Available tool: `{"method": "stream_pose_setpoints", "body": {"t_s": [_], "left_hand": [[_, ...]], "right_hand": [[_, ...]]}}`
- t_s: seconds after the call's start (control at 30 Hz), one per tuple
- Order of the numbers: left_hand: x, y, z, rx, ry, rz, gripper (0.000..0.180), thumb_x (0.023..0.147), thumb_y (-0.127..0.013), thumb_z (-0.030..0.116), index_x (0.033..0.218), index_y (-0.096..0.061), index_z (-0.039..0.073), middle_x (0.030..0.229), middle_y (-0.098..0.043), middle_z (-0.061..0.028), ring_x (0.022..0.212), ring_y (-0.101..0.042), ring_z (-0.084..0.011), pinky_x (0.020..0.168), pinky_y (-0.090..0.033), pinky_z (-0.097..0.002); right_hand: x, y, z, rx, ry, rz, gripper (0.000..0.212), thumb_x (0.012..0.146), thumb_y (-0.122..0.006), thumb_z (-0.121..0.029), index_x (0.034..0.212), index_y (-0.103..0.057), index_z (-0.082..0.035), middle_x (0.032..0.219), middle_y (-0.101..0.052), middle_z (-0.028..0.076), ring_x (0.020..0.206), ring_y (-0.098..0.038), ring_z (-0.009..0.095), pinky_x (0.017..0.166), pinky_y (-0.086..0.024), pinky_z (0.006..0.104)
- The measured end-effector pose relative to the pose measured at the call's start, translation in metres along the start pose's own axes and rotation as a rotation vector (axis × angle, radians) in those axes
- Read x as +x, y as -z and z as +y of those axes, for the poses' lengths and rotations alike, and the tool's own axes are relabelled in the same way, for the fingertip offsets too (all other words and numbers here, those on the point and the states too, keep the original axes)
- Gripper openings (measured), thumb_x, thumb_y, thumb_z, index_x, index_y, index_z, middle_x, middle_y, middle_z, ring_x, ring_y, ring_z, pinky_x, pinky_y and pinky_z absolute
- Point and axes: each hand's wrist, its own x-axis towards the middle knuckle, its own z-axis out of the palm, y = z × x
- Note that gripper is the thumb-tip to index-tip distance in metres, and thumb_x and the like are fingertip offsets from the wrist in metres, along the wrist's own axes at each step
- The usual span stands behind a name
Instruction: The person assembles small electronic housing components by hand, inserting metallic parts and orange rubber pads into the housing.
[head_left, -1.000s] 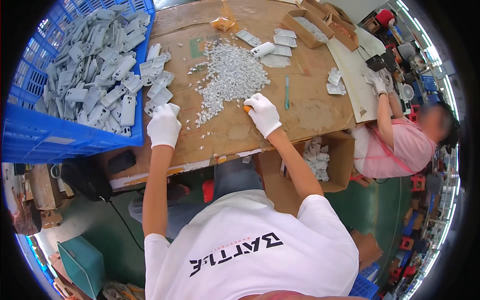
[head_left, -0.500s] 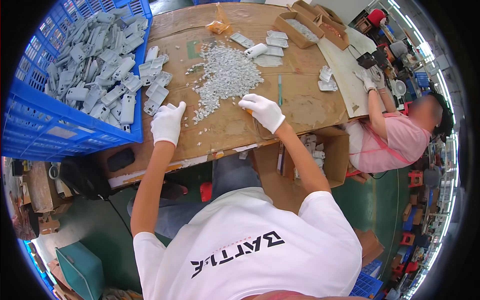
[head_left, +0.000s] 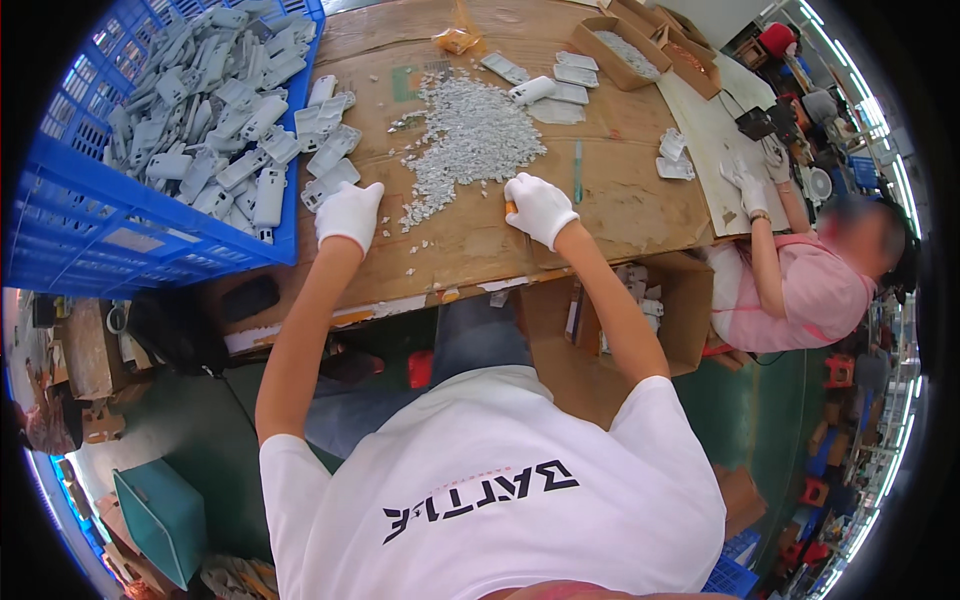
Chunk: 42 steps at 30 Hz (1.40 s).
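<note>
My left hand (head_left: 349,216), in a white glove, is closed beside the nearest of several pale grey plastic housings (head_left: 334,150) on the cardboard-covered table. I cannot make out what its fingers hold, if anything. Curled round a small orange thing (head_left: 511,208), my gloved right hand (head_left: 541,211) rests at the near right edge of a heap of small whitish plastic pieces (head_left: 480,130). Most of the orange thing is hidden in the fist. A few loose pieces are scattered between my hands.
A blue crate (head_left: 150,235) full of grey housings stands at left. Further housings (head_left: 570,92), a green stick-like tool (head_left: 578,170) and small-parts boxes (head_left: 612,55) lie right of the heap. A cardboard box (head_left: 690,310) sits below the table edge. A co-worker in pink (head_left: 810,285) works at right.
The whole view has shifted slightly. My left hand has moved a little forward, closer to the nearest housing; my right hand keeps its grip near the heap. The co-worker's hand has moved nearer their body.
</note>
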Motion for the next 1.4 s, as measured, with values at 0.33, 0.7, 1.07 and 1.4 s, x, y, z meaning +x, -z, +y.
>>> {"method": "stream_pose_setpoints", "body": {"t_s": [0.33,0.7,1.07,1.4], "left_hand": [[-0.018,0.011,-0.027,-0.384,0.055,0.398,0.013,0.089,-0.063,0.013,0.101,-0.061,0.013,0.093,-0.068,-0.0160,0.087,-0.068,-0.0370,0.072,-0.054,-0.0462],[-0.096,0.012,0.042,-1.774,0.330,0.352,0.056,0.089,-0.060,-0.002,0.140,-0.039,0.000,0.106,-0.065,-0.0151,0.094,-0.066,-0.0169,0.081,-0.054,-0.0289],[-0.128,0.039,0.064,-1.374,0.266,0.426,0.030,0.088,-0.061,0.000,0.117,-0.062,0.003,0.109,-0.067,-0.0151,0.101,-0.067,-0.0272,0.088,-0.051,-0.0329],[-0.133,0.040,0.064,-1.368,0.195,0.465,0.025,0.083,-0.068,-0.001,0.107,-0.064,0.003,0.095,-0.070,-0.0102,0.083,-0.070,-0.0186,0.076,-0.055,-0.0308]], "right_hand": [[-0.029,-0.021,-0.022,0.174,-0.070,0.366,0.024,0.080,-0.070,-0.013,0.101,-0.060,-0.011,0.094,-0.064,0.011,0.087,-0.066,0.033,0.077,-0.055,0.0433],[-0.034,-0.012,-0.168,1.208,-0.201,0.381,0.031,0.077,-0.062,0.011,0.104,-0.066,-0.003,0.090,-0.071,0.007,0.074,-0.069,0.012,0.069,-0.056,0.0255],[-0.026,0.015,-0.183,0.547,0.106,0.583,0.026,0.074,-0.070,0.006,0.095,-0.068,-0.009,0.108,-0.058,0.009,0.092,-0.064,0.027,0.077,-0.053,0.0347],[-0.026,0.027,-0.166,1.018,-0.125,0.219,0.021,0.087,-0.065,-0.001,0.107,-0.066,-0.002,0.102,-0.070,0.013,0.085,-0.069,0.018,0.076,-0.055,0.0328]]}}
